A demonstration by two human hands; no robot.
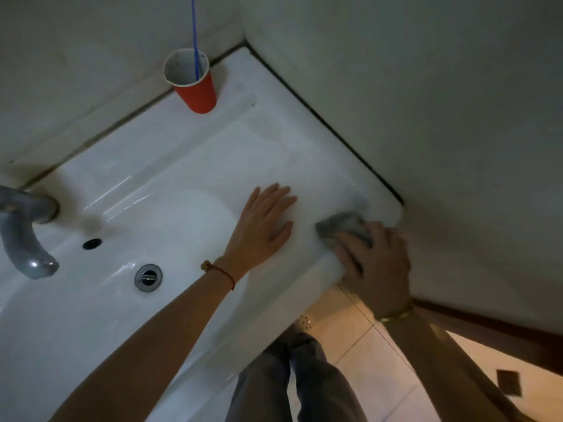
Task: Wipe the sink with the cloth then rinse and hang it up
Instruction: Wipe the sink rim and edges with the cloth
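Pressing grey cloth onto front right corner of sink ledge with right hand, fingers curled over it; resting left hand flat, fingers spread, just beside

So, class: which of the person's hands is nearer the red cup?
Left. The left hand lies flat on the sink ledge below the red cup; the right hand wipes the front corner, farther away.

Red cup — blue stick inside, grey tap, tiled floor
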